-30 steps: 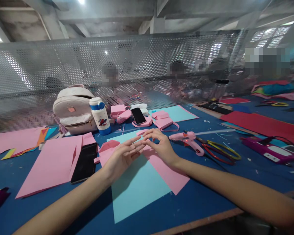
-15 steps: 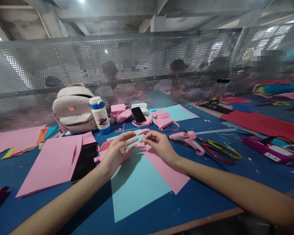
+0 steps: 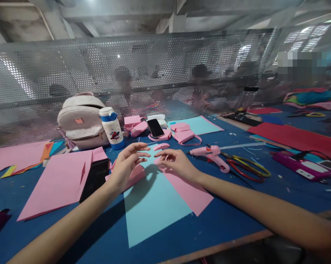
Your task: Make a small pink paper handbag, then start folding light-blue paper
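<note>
Above the light blue sheet [image 3: 157, 212], my left hand [image 3: 127, 165] is held with its fingers apart and nothing in it. Behind its wrist sits a folded pink paper piece [image 3: 136, 176], partly covered. My right hand [image 3: 178, 163] hovers over a pink sheet [image 3: 191, 192], its fingers loosely curved and thumb apart from them; I see nothing between them. A small curved pink paper strip [image 3: 161, 146] lies just beyond the fingertips of both hands. To the right of my right hand rests a pink glue gun [image 3: 213, 156].
Scissors with red and yellow handles [image 3: 248, 168] lie right of the glue gun. At the back stand a white backpack [image 3: 81, 121], a bottle [image 3: 112, 130], a phone [image 3: 155, 128] and small pink paper bags [image 3: 186, 136]. A purple device [image 3: 303, 167] is far right; pink sheets [image 3: 58, 179] lie left.
My left hand has shifted slightly left and its fingers have curved more. The right hand's fingers have parted a little and moved slightly left.
</note>
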The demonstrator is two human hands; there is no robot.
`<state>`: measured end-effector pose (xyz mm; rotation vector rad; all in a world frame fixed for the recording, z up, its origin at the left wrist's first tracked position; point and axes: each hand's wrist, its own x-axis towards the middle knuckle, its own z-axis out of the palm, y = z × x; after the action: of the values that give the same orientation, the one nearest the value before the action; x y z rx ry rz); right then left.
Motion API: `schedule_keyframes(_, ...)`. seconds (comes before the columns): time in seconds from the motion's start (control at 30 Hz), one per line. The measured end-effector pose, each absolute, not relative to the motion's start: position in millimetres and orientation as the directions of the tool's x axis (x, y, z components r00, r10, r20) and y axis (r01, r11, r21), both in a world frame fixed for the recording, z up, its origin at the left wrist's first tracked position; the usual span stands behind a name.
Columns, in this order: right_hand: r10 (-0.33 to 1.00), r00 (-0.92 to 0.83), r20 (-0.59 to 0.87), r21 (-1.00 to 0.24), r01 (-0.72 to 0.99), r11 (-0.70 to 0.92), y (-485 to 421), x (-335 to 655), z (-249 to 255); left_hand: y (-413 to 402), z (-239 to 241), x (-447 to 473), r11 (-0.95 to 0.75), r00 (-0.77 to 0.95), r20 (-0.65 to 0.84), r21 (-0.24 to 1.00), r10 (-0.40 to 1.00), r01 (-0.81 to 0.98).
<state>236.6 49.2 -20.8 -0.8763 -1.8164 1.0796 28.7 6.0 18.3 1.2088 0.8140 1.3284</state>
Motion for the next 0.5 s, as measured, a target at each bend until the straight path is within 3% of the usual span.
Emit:
schedule_keyframes(0.2,0.777,-0.576,0.256,-0.859,0.234,0.456,53.9,239.9,-20.9,4.2,14.5,27.5,-0.332,0.284,0.319,0.943,0.904,-0.003)
schedule_keyframes(0.33,0.742,-0.613,0.27,-0.79,0.299,0.535,56.5,242.0,-20.0,-3.9,17.8,26.2,-0.664,0.397,0.535,0.647,0.746,0.375)
schedule_keyframes(0.5,0.779,-0.526,0.342,-0.759,0.334,0.559,63.2,245.7,-17.8,-9.8,36.6,18.8,-0.759,0.31,0.725,0.437,0.615,0.484)
